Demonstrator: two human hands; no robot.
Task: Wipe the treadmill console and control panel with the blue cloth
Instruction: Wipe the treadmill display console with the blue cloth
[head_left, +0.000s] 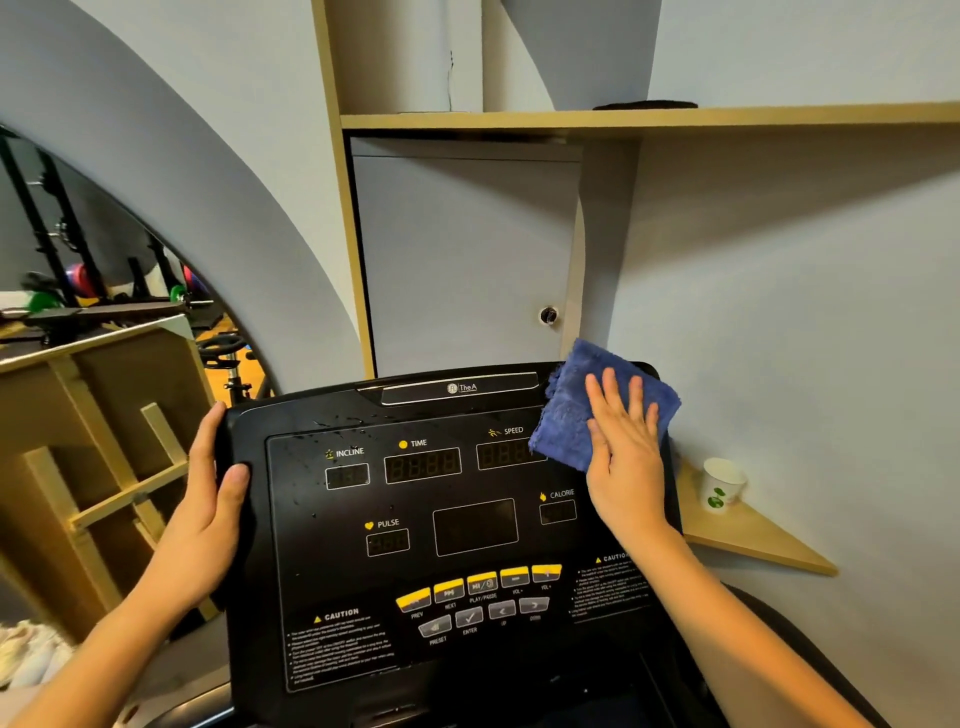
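Two bare arms reach up from the bottom. The left hand (210, 499) grips the left edge of the black console (311, 571), fingers curled round the side and thumb on the front. The right hand (626, 457) lies flat with its fingers spread wide. It presses the blue cloth (576, 400) onto the console's top right corner, and the cloth covers part of the SPEED window. Small drops of water sit near the top of the panel. Past the console, a paper cup (721, 486) stands on a small wooden shelf (753, 540) on the right. A grey cupboard door (467, 260) is behind.
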